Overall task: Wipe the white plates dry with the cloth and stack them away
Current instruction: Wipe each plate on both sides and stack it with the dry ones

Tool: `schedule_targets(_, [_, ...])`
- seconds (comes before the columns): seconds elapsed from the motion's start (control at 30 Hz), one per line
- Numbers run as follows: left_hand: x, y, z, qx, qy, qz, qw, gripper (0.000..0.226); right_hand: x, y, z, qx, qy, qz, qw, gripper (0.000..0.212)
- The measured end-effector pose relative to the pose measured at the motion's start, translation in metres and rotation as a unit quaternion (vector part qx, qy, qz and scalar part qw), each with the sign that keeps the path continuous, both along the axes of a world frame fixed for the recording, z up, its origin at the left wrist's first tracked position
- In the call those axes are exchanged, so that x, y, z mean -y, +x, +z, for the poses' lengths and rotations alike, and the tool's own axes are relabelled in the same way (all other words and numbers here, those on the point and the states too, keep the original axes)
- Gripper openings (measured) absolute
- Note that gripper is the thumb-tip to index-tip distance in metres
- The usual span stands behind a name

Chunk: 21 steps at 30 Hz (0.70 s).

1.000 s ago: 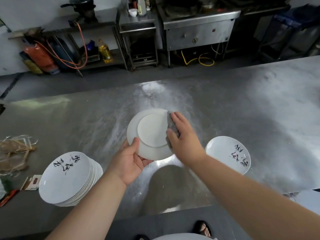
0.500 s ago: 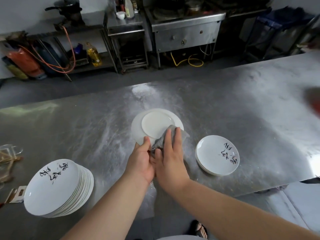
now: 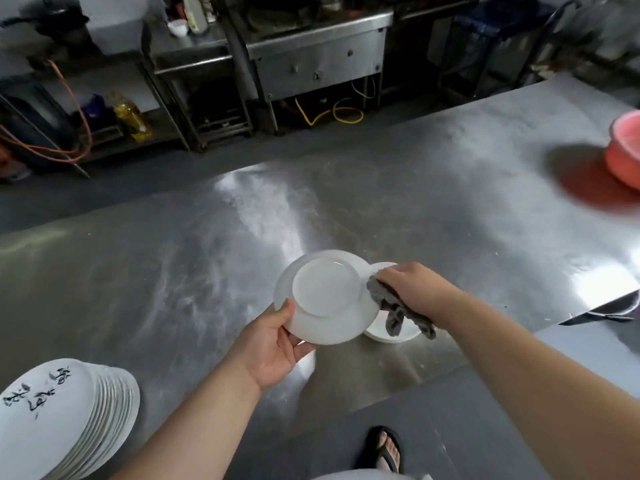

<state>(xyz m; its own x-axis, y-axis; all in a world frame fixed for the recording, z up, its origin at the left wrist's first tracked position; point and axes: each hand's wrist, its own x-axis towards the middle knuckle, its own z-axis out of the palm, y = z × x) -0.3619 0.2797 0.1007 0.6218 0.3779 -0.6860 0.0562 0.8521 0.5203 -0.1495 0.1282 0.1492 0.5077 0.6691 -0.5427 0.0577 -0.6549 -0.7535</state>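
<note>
A white plate [image 3: 325, 299] is gripped underside-up by the left hand [image 3: 273, 351], the grey cloth [image 3: 391, 306] clutched in the right hand [image 3: 412, 285]. A second plate [image 3: 384, 336] on the worktop [image 3: 173, 271] is half hidden behind both, far from the tall stack [image 3: 69, 417].

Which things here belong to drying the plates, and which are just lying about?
Job: the upturned plate in the left hand; the grey cloth in the right hand; the second plate on the table under it; the tall plate stack.
Lying about: pink basin; yellow oil bottle; yellow cable.
</note>
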Motion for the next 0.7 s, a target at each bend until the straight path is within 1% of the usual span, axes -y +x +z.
schedule_targets(0.07, [0.004, 0.015, -0.006, -0.035, 0.032, -0.061, 0.997, 0.025, 0.019, 0.016, -0.004, -0.022, -0.042, 0.004, 0.999, 0.028])
schedule_targets(0.13, [0.008, 0.032, -0.014, -0.108, 0.103, -0.13, 0.98, 0.022, 0.036, 0.029, -0.018, -0.056, -0.071, -0.016, 0.996, 0.027])
schedule_targets(0.17, [0.01, 0.041, -0.019, -0.157, 0.155, -0.172, 0.96, 0.022, 0.044, 0.035, -0.026, -0.073, -0.077, -0.037, 0.994, 0.029])
schedule_targets(0.2, [0.011, 0.05, -0.022, -0.205, 0.21, -0.22, 0.93, 0.027, 0.052, 0.041, -0.036, -0.09, -0.08, -0.061, 0.991, 0.03])
schedule_targets(0.27, [0.011, 0.066, -0.029, -0.266, 0.29, -0.307, 0.867, 0.043, 0.063, 0.051, -0.05, -0.114, -0.077, -0.094, 0.986, 0.027])
schedule_targets(0.3, [0.011, 0.074, -0.032, -0.274, 0.308, -0.33, 0.849, 0.047, 0.067, 0.057, -0.055, -0.116, -0.068, -0.105, 0.985, 0.026])
schedule_targets(0.33, [0.012, 0.081, -0.034, -0.272, 0.313, -0.338, 0.845, 0.047, 0.071, 0.064, -0.06, -0.11, -0.061, -0.113, 0.986, 0.026])
schedule_targets(0.4, [0.012, 0.094, -0.035, -0.25, 0.304, -0.332, 0.857, 0.041, 0.075, 0.076, -0.068, -0.103, -0.032, -0.113, 0.988, 0.025])
schedule_targets(0.47, [0.012, 0.104, -0.033, -0.203, 0.273, -0.304, 0.89, 0.04, 0.077, 0.087, -0.072, -0.107, -0.002, -0.109, 0.988, 0.024])
schedule_targets(0.5, [0.011, 0.109, -0.034, -0.178, 0.237, -0.278, 0.914, 0.047, 0.077, 0.093, -0.076, -0.124, 0.013, -0.116, 0.985, 0.023])
schedule_targets(0.53, [0.01, 0.113, -0.036, -0.152, 0.196, -0.251, 0.936, 0.06, 0.078, 0.099, -0.08, -0.158, 0.033, -0.134, 0.978, 0.024])
schedule_targets(0.57, [0.008, 0.115, -0.039, -0.121, 0.159, -0.222, 0.954, 0.073, 0.077, 0.102, -0.083, -0.197, 0.052, -0.169, 0.964, 0.028])
schedule_targets(0.6, [0.006, 0.117, -0.043, -0.099, 0.135, -0.192, 0.967, 0.081, 0.076, 0.105, -0.085, -0.225, 0.061, -0.201, 0.951, 0.035])
schedule_targets(0.63, [0.005, 0.121, -0.047, -0.092, 0.127, -0.174, 0.972, 0.079, 0.074, 0.107, -0.089, -0.236, 0.06, -0.212, 0.946, 0.042])
schedule_targets(0.67, [0.006, 0.124, -0.05, -0.096, 0.142, -0.17, 0.97, 0.067, 0.072, 0.108, -0.093, -0.214, 0.05, -0.2, 0.955, 0.044])
schedule_targets(0.7, [0.008, 0.128, -0.052, -0.117, 0.185, -0.182, 0.958, 0.045, 0.071, 0.108, -0.096, -0.155, 0.035, -0.166, 0.973, 0.037])
